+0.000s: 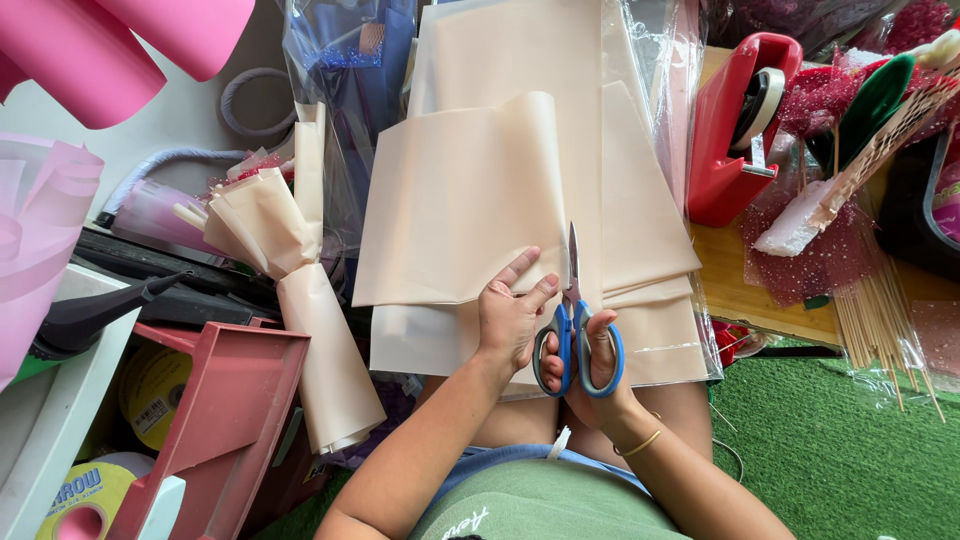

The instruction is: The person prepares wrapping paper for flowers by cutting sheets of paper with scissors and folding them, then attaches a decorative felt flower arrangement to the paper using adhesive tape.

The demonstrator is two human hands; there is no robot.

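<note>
Green artificial turf [840, 440] covers the floor at the lower right of the frame, with a wooden table [740, 285] edge above it. Largest in view is the stack of beige wrapping paper [480, 200], filling the upper centre and spilling down over the person's lap; part of it still sits inside a clear plastic sleeve [655, 60] along its right side. At the upper left hang pink paper rolls [120, 50]. Below them, at the lower left, a dusty-pink tray [230, 400] tilts against a white shelf [50, 420]; its inside cannot be made out. Beside it lies a small bouquet wrapped in beige paper [290, 290], cone end pointing downward. A red tape dispenser [735, 130] stands at the upper right, holding a roll of tape. Right of it, a bundle of thin wooden skewers [880, 320] lies in a clear bag.

At the centre, the left hand [510, 315] lies flat with fingers spread, pressing the paper's lower edge. Just beside it, the right hand [590, 370] has its fingers through the handles of blue-handled scissors [575, 320], blades pointing up at the paper's edge.
</note>
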